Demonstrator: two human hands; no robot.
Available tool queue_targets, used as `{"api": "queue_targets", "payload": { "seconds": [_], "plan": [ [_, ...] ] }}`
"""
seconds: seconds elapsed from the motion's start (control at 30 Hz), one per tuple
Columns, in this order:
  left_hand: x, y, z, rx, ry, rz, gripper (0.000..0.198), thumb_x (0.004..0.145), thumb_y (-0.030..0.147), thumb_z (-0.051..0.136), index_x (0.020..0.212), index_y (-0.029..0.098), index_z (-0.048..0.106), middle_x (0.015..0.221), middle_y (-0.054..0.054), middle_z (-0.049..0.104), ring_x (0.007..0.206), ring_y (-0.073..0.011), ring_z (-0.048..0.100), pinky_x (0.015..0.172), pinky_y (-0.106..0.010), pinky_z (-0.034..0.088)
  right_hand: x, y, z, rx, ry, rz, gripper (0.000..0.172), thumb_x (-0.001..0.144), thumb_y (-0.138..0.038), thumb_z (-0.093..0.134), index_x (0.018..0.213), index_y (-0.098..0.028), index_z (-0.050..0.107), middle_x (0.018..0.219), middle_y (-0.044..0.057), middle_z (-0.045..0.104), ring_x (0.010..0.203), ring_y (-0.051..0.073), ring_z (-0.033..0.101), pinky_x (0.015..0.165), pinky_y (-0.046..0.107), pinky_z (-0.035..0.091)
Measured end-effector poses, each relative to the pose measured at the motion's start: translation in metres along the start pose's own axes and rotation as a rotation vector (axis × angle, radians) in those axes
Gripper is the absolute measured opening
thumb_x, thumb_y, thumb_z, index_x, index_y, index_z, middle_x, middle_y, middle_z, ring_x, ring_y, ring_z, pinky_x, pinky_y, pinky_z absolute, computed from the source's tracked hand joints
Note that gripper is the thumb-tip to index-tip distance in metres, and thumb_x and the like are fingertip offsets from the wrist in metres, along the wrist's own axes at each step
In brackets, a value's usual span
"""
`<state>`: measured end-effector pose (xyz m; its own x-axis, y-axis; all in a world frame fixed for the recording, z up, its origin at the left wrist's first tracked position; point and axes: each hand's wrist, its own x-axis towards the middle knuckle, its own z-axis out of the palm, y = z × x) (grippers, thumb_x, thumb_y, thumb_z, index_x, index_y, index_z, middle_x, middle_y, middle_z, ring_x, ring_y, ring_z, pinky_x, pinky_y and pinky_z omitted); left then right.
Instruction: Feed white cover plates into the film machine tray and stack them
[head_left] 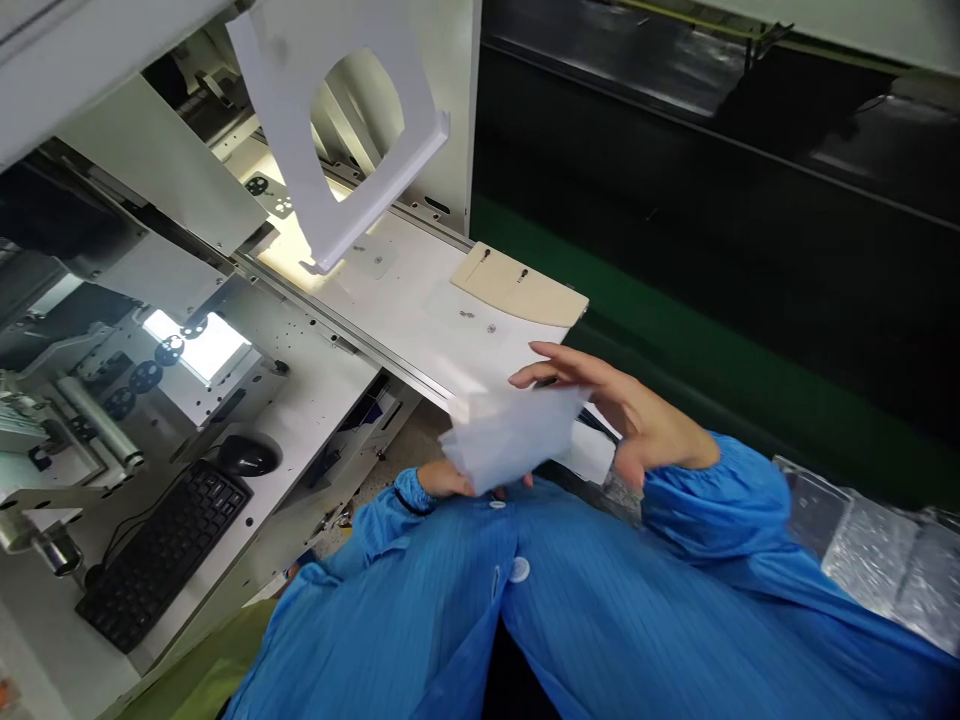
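As we look down from the head camera: two hands in blue sleeves (375,580) meet over a white bundle at the near end of a machine table.
White bundle (510,440): blurred thin sheets or bags, and we cannot tell which. It hangs just off the near edge of the white table (405,300), above the lap and between the two hands.
Left hand (444,480): under the bundle's lower edge, with its fingers mostly hidden behind it. What shows is curled closed on the bundle, and we judge that it carries the weight from below.
Right hand (637,420): fingers spread wide and nearly straight, gripping nothing. The fingertips (525,378) lie on the bundle's upper edge, probably to steady limp material.
Tan plate (519,292): fastened flat on the table's corner, just beyond the right hand.
White bracket (300,150): has a round opening and stands tilted above the table, farther in.
Keyboard (161,555) and mouse (244,456): on a lower shelf at left, well apart from both hands.
Silver bags (885,560): beside the right elbow, placed within easy reach, we judge.
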<state>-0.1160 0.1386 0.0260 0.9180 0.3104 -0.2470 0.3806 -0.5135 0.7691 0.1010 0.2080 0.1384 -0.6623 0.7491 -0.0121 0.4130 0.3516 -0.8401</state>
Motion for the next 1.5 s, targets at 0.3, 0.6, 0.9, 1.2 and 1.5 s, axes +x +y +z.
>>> {"api": "queue_targets", "payload": {
  "seconds": [0.3, 0.6, 0.9, 1.2, 1.5],
  "plan": [
    [0.034, 0.016, -0.005, -1.304, -0.054, 0.188, 0.077, 0.058, 0.058, 0.072, 0.113, 0.006, 0.058, 0.113, -0.019, 0.061, 0.106, -0.0299, 0.055, 0.084, -0.035, 0.045, -0.054, -0.075, -0.018, 0.010, 0.470, 0.055, 0.013, 0.079, -0.034, 0.065, 0.078, -0.022, 0.071, 0.081, 0.002, 0.070, 0.072, 0.016, 0.066, 0.063, 0.028, 0.056],
    [0.096, 0.059, 0.002, -1.300, -0.301, 0.326, 0.091, 0.045, 0.045, 0.082, 0.125, 0.013, 0.052, 0.131, -0.020, 0.051, 0.120, -0.0384, 0.047, 0.090, -0.043, 0.044, -0.138, -0.113, -0.034, -0.181, 0.675, -0.036, 0.009, 0.083, -0.025, 0.059, 0.083, -0.027, 0.068, 0.097, 0.001, 0.070, 0.093, 0.020, 0.066, 0.081, 0.036, 0.055],
    [0.141, 0.120, 0.034, -1.335, -0.331, 0.386, 0.097, 0.054, 0.036, 0.079, 0.137, 0.013, 0.033, 0.134, -0.021, 0.046, 0.125, -0.0370, 0.040, 0.088, -0.041, 0.046, -0.222, -0.134, -0.051, -0.303, 0.814, -0.071, 0.007, 0.085, -0.019, 0.058, 0.087, -0.021, 0.065, 0.092, -0.001, 0.069, 0.085, 0.014, 0.065, 0.074, 0.027, 0.054],
    [0.178, 0.176, 0.071, -1.334, -0.293, 0.265, 0.071, 0.062, 0.051, 0.072, 0.118, 0.011, 0.055, 0.114, -0.020, 0.062, 0.113, -0.0349, 0.055, 0.089, -0.046, 0.047, -0.288, -0.122, -0.088, -0.164, 1.386, -0.394, 0.011, 0.081, -0.016, 0.064, 0.085, -0.022, 0.056, 0.085, -0.008, 0.066, 0.089, 0.012, 0.065, 0.079, 0.028, 0.052],
    [0.222, 0.187, 0.112, -1.324, -0.391, 0.063, 0.067, 0.065, 0.055, 0.068, 0.117, 0.015, 0.056, 0.120, -0.016, 0.060, 0.117, -0.0357, 0.052, 0.096, -0.051, 0.043, -0.545, 0.035, -0.056, -0.246, 1.993, 0.467, 0.040, 0.082, -0.002, 0.047, 0.120, -0.012, 0.040, 0.125, 0.015, 0.053, 0.111, 0.016, 0.056, 0.100, 0.039, 0.040]
  ]
}}
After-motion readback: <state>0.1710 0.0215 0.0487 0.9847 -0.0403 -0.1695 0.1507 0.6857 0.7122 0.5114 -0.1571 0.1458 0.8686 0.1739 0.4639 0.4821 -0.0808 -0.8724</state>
